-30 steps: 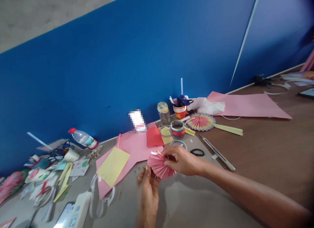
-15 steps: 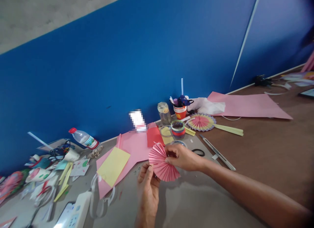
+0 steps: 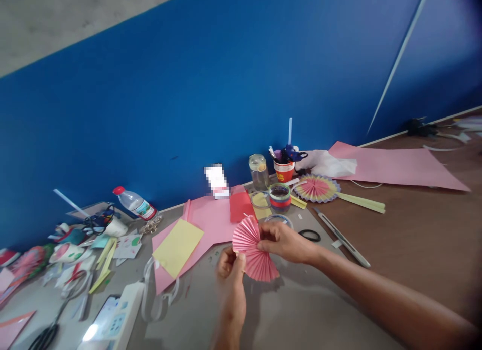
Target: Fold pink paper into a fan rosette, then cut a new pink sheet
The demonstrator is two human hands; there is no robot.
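A pleated pink paper fan (image 3: 253, 248), spread to roughly a half circle or more, is held in the air above the grey table. My left hand (image 3: 232, 277) pinches its lower left edge between thumb and fingers. At the fan's centre, my right hand (image 3: 280, 243) grips the folds, thumb in front and fingers curled behind. Beyond the hands lie a red paper piece (image 3: 241, 208) and a large pink paper sheet (image 3: 214, 222) with a yellow paper (image 3: 178, 248) on it.
A finished-looking round paper fan (image 3: 318, 188) with pale yellow handle lies right, near a utility knife (image 3: 344, 239). Behind are a glass jar (image 3: 258, 171), a red cup (image 3: 283, 171) and tape rolls (image 3: 279, 197). Left are a bottle (image 3: 135, 204), phone (image 3: 102, 315) and power strip (image 3: 126, 310).
The view has shifted slightly left, so the table things sit further right. Both hands keep hold of the pink fan; its left part looks turned a little and opened slightly differently.
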